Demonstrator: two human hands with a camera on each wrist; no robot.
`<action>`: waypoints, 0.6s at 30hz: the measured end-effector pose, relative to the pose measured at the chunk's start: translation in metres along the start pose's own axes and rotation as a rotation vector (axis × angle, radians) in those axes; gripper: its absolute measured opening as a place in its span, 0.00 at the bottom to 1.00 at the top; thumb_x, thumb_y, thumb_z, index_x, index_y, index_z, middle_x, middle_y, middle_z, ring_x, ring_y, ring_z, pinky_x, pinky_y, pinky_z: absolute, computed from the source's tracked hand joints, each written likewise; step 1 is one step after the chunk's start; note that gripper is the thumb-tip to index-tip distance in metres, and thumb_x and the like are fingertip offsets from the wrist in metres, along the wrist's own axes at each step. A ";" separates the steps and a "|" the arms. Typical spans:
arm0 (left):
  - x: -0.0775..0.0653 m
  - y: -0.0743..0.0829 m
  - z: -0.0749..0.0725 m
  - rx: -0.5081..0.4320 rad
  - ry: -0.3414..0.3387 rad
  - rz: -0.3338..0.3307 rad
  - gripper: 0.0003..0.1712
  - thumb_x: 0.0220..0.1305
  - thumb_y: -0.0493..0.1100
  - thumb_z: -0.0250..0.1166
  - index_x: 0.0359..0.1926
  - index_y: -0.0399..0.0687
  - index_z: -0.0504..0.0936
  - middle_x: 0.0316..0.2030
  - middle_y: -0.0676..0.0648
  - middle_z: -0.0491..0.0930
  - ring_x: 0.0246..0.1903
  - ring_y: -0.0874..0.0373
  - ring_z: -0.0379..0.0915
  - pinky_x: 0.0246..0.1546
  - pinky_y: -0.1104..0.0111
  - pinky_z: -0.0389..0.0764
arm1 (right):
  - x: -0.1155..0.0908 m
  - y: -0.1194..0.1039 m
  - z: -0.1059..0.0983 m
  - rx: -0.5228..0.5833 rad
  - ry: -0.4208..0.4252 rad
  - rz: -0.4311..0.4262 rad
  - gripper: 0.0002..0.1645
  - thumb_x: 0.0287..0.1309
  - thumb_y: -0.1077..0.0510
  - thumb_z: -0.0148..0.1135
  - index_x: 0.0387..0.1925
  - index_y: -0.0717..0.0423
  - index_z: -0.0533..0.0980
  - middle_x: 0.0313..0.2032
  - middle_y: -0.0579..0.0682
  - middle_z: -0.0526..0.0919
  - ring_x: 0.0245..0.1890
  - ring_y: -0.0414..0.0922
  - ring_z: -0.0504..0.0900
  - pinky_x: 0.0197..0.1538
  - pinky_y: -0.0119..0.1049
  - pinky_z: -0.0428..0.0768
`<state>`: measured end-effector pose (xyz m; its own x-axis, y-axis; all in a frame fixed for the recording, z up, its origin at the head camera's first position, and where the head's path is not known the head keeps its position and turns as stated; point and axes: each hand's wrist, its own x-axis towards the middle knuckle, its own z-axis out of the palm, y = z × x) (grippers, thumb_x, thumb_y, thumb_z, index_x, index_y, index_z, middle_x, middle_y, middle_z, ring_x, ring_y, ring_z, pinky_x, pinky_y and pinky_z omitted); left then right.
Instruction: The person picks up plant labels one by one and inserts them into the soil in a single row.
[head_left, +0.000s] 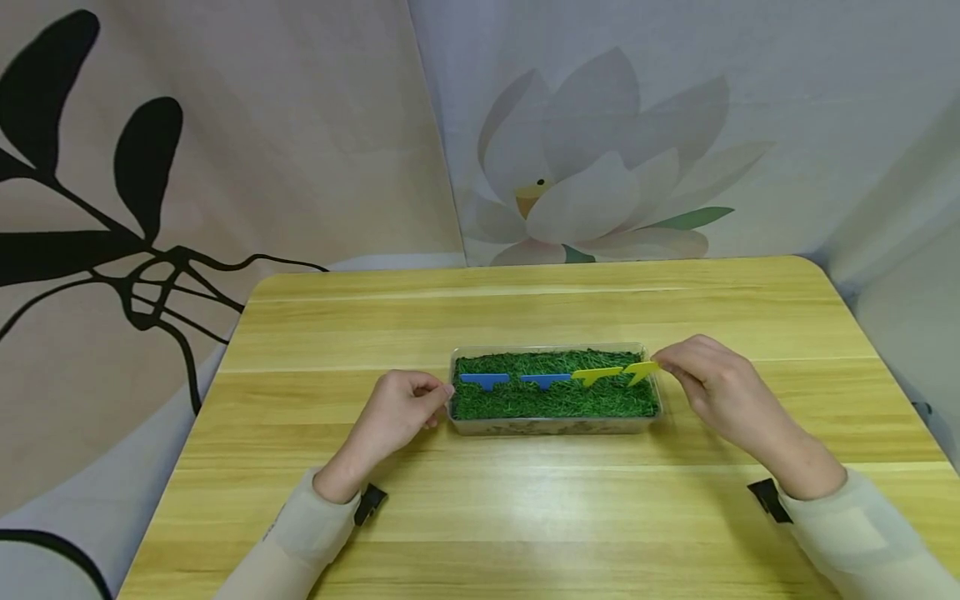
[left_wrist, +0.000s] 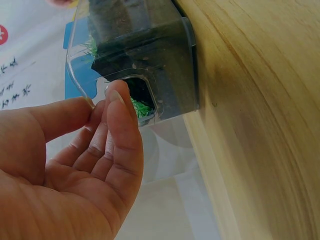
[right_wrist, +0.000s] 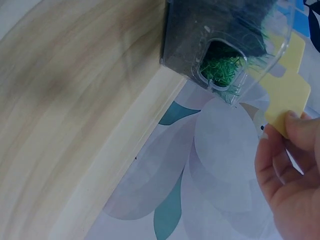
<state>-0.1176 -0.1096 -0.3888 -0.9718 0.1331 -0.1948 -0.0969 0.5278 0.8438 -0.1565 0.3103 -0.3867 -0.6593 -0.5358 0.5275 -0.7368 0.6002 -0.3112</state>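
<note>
A long clear plastic box (head_left: 551,427) holds green artificial grass (head_left: 555,407). Along the grass stands a row of T-shaped plant tags: a left blue tag (head_left: 483,380), a second blue tag (head_left: 546,380), a yellow tag (head_left: 596,374) and, at the right end, a tilted yellow tag (head_left: 642,369). My right hand (head_left: 716,392) pinches the outer end of this last tag (right_wrist: 287,97) between thumb and fingers. At the opposite end, my left hand (head_left: 396,412) pinches the box's rim with thumb and index finger. Lower tag parts are hidden in the grass.
The box stands mid-way on a light wooden table (head_left: 525,517). Behind the table hangs a pale cloth (head_left: 337,125) printed with a flower and dark leaves. Black straps (head_left: 371,504) show at both wrists.
</note>
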 end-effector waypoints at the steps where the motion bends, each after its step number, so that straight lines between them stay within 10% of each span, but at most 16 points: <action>1: 0.000 0.000 0.000 -0.001 0.001 -0.001 0.12 0.75 0.41 0.65 0.34 0.45 0.91 0.23 0.43 0.85 0.23 0.49 0.81 0.21 0.68 0.71 | 0.000 0.000 0.000 -0.002 0.000 0.001 0.12 0.58 0.75 0.70 0.42 0.61 0.85 0.37 0.53 0.88 0.39 0.47 0.85 0.45 0.32 0.80; 7: 0.000 -0.001 0.000 0.002 -0.001 0.001 0.12 0.75 0.41 0.65 0.34 0.44 0.91 0.24 0.43 0.85 0.23 0.50 0.81 0.20 0.68 0.72 | 0.002 0.000 0.002 -0.009 0.016 0.013 0.23 0.43 0.81 0.76 0.41 0.61 0.86 0.37 0.51 0.89 0.37 0.48 0.86 0.41 0.35 0.81; 18: 0.001 -0.002 0.000 -0.006 -0.007 0.012 0.13 0.76 0.41 0.65 0.33 0.45 0.91 0.24 0.43 0.85 0.24 0.46 0.81 0.22 0.67 0.73 | -0.003 0.001 0.001 -0.015 0.007 0.018 0.22 0.43 0.81 0.76 0.40 0.62 0.85 0.36 0.50 0.88 0.36 0.46 0.85 0.41 0.30 0.81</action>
<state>-0.1184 -0.1100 -0.3908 -0.9714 0.1452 -0.1879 -0.0863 0.5212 0.8491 -0.1555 0.3118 -0.3888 -0.6709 -0.5208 0.5279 -0.7228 0.6182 -0.3087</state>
